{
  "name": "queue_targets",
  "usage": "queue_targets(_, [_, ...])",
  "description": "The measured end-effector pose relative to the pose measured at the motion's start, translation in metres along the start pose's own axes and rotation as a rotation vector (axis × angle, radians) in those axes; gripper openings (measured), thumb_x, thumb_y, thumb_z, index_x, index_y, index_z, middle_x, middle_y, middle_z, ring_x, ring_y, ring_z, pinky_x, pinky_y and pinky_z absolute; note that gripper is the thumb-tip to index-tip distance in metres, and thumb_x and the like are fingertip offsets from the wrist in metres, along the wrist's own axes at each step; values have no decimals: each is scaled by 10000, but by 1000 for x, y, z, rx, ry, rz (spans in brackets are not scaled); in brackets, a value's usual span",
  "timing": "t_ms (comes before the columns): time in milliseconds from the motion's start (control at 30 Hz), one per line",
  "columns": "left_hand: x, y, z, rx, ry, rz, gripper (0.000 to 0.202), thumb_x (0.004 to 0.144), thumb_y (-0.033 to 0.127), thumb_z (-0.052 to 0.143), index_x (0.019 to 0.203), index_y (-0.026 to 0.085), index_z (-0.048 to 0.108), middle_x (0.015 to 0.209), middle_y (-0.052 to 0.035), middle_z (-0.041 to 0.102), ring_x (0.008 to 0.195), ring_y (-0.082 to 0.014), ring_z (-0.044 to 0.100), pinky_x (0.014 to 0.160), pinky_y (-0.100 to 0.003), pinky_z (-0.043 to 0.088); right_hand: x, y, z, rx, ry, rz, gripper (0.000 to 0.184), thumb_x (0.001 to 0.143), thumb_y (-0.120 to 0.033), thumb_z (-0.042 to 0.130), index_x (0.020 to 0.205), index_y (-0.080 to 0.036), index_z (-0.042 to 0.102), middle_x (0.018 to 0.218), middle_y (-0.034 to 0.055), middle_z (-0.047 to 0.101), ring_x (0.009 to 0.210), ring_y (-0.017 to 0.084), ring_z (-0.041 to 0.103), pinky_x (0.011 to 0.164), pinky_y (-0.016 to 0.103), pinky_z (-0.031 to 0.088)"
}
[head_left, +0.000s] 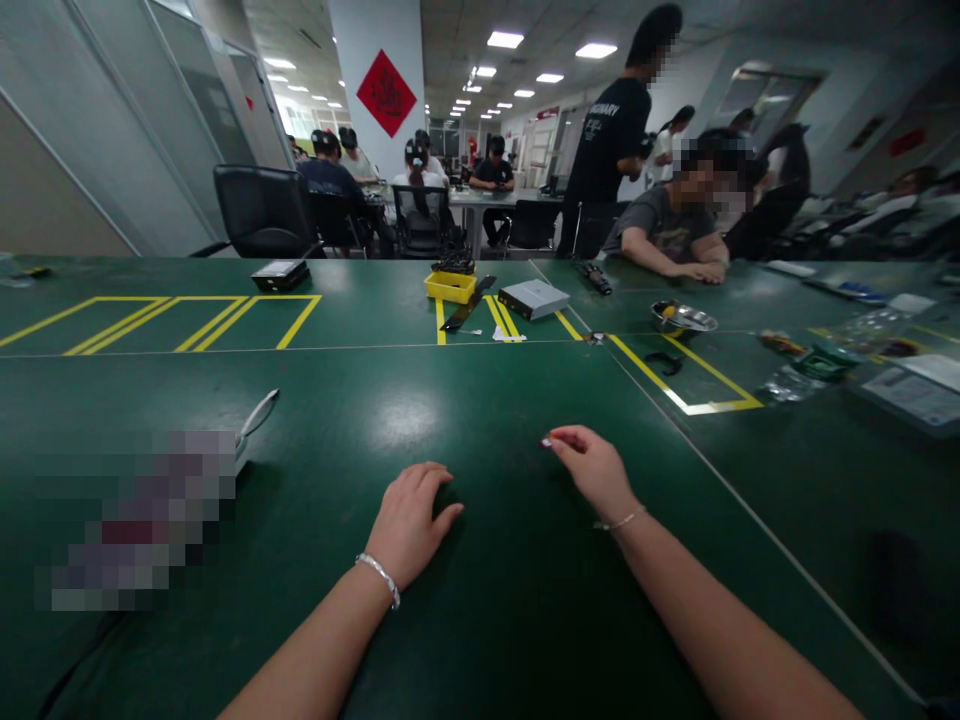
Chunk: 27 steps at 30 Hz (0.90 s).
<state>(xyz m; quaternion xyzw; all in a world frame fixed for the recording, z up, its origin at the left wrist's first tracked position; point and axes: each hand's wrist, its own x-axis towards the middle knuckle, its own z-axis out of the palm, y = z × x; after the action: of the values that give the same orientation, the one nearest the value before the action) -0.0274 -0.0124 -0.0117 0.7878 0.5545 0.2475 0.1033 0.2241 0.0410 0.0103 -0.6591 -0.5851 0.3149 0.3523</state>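
Note:
My left hand [412,520] rests on the green table [480,400] with its fingers curled under, and nothing shows in it. My right hand [592,465] lies a little farther out, to the right. Its fingertips pinch a tiny pale object [546,441] that is too small to name. Both wrists wear thin bracelets. The two hands are about a hand's width apart.
A white cable [259,412] lies at the left by a blurred patch. Farther back lie a yellow tray [450,286], a white box [533,298], a black device [280,274] and a metal bowl [681,318]. Yellow tape lines mark the tabletop. A seated person [675,235] leans on the far right edge.

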Motion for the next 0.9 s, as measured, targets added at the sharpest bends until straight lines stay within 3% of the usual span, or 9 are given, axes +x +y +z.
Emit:
queue_targets(100, [0, 0, 3, 60, -37, -23, 205, 772, 279, 513, 964, 207, 523, 1105, -55, 533, 1052, -217, 464, 886, -397, 375, 22, 34, -60, -374, 276, 98, 240, 730, -305, 496, 904, -175, 599, 883, 107, 633, 804, 206, 581, 700, 325, 431])
queue_targets(167, [0, 2, 4, 89, -49, -33, 195, 783, 269, 491, 967, 212, 522, 1117, -53, 530, 1063, -218, 458, 881, -402, 373, 29, 59, -93, -513, 376, 182, 270, 728, -299, 476, 925, -157, 595, 891, 118, 624, 822, 249, 565, 694, 371, 413])
queue_targets(333, [0, 3, 5, 114, -64, -27, 207, 791, 268, 470, 989, 227, 516, 1133, -48, 525, 1070, -217, 457, 885, -409, 366, 34, 114, -139, -613, 476, 412, 286, 719, -339, 477, 920, -179, 604, 881, 92, 622, 775, 231, 558, 633, 326, 396])
queue_targets(500, [-1, -1, 4, 123, -77, -7, 221, 796, 279, 463, 1006, 230, 508, 1146, -43, 521, 1077, -214, 456, 892, -408, 365, 39, 138, -153, -580, 571, 499, 300, 727, -343, 453, 919, -176, 612, 875, 116, 610, 763, 228, 539, 635, 329, 375])
queue_targets(733, [0, -1, 4, 116, -89, -7, 231, 803, 284, 452, 1021, 227, 500, 1159, -43, 512, 1091, -211, 445, 901, -411, 364, 35, 140, -155, -646, 622, 523, 331, 717, -340, 455, 943, -160, 617, 910, 146, 603, 840, 265, 525, 658, 356, 391])
queue_targets(833, [0, 1, 3, 109, -87, -11, 226, 800, 282, 454, 1014, 227, 506, 1157, -46, 514, 1091, -215, 446, 900, -414, 365, 31, 128, -149, -735, 675, 433, 377, 736, -300, 429, 1029, -116, 580, 1024, 187, 567, 941, 285, 503, 730, 392, 395])
queue_targets(900, [1, 2, 2, 106, -85, -17, 226, 797, 278, 456, 1010, 226, 511, 1150, -50, 517, 1086, -221, 448, 889, -416, 370, 30, 112, -136, -801, 673, 269, 385, 747, -260, 413, 1071, -101, 548, 1075, 176, 548, 1005, 259, 479, 829, 392, 367])
